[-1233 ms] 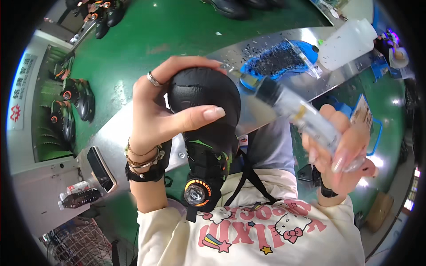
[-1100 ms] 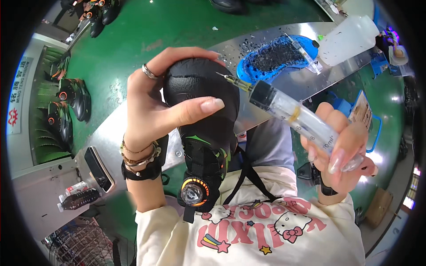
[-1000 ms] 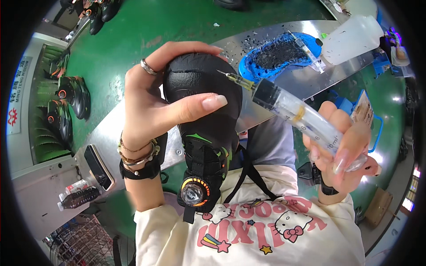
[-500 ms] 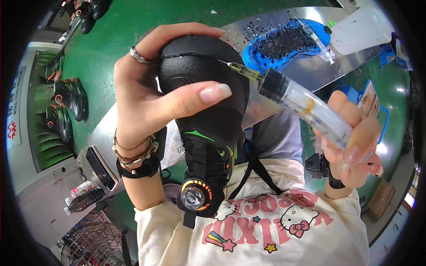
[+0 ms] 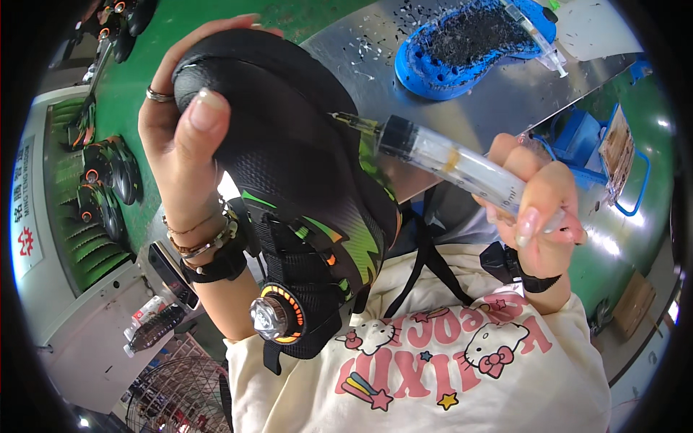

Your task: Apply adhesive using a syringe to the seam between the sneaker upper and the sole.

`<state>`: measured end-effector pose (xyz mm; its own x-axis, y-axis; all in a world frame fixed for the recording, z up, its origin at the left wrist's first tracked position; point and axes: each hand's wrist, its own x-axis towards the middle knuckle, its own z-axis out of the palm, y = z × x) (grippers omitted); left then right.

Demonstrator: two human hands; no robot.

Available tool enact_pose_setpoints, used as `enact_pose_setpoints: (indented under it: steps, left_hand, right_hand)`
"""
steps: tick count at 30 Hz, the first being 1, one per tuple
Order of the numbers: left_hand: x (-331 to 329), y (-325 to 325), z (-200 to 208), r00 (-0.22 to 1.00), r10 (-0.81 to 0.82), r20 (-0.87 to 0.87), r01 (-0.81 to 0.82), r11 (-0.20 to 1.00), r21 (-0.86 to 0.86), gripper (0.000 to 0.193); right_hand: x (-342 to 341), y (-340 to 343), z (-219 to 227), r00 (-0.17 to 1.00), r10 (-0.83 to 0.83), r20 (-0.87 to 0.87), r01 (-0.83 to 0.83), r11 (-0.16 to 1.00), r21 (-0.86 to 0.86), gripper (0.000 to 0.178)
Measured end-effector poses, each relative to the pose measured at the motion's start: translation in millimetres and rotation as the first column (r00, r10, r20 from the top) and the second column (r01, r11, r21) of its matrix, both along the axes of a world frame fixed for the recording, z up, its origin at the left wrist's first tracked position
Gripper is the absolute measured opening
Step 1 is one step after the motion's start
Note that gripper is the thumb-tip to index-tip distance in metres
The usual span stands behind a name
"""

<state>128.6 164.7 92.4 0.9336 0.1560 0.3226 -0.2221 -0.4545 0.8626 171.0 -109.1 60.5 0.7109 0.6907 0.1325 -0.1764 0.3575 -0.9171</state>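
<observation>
My left hand (image 5: 173,123) is wrapped round the toe end of a black shoe (image 5: 289,159) with green and orange trim. The thumb presses on its toe, and the fingers pass behind it. A clear dial knob (image 5: 271,317) with an orange ring sits near the shoe's lower end, by my shirt. My right hand (image 5: 538,195) is closed round the rear of a large clear syringe (image 5: 455,162). Its barrel holds a clear, colourless content. The needle points left, its tip at the side of the shoe's forefoot; whether it touches I cannot tell.
On the metal table (image 5: 354,50) lies a blue clog-shaped holder (image 5: 426,79) filled with black bits, a smaller syringe (image 5: 538,40) resting across it. Black scraps are scattered beside it. More shoes (image 5: 108,173) hang at the left, above a phone and a dark bottle (image 5: 155,328).
The shoe has tilted, its toe moving left with my left hand, so more of its side shows. The syringe has moved left and slightly down, its needle going from the toe to the shoe's side.
</observation>
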Motion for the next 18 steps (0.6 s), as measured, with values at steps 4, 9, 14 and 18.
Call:
enact_pose_setpoints:
  steps: [4,9,14,18]
  left_hand:
    - [-3,6,-6,0.996,0.043,-0.075,-0.048,0.996,-0.072,0.077]
    - [-6,11,-18,0.975,0.209,-0.074,-0.221,0.945,-0.242,0.077]
    - [-6,21,-19,0.975,0.199,-0.1,-0.221,0.922,-0.318,0.075]
    - [-6,23,-16,0.975,0.189,-0.113,-0.21,0.952,-0.222,0.074]
  right_hand:
    - [-2,8,-23,0.996,-0.002,0.084,-0.011,0.988,0.153,0.048]
    - [-10,6,-33,0.998,0.009,0.068,-0.019,0.989,0.147,0.048]
    - [-16,1,-33,0.996,0.054,0.076,-0.061,0.994,0.089,0.046]
    - [-22,-4,-38,0.992,0.078,0.098,-0.085,0.994,0.075,0.045]
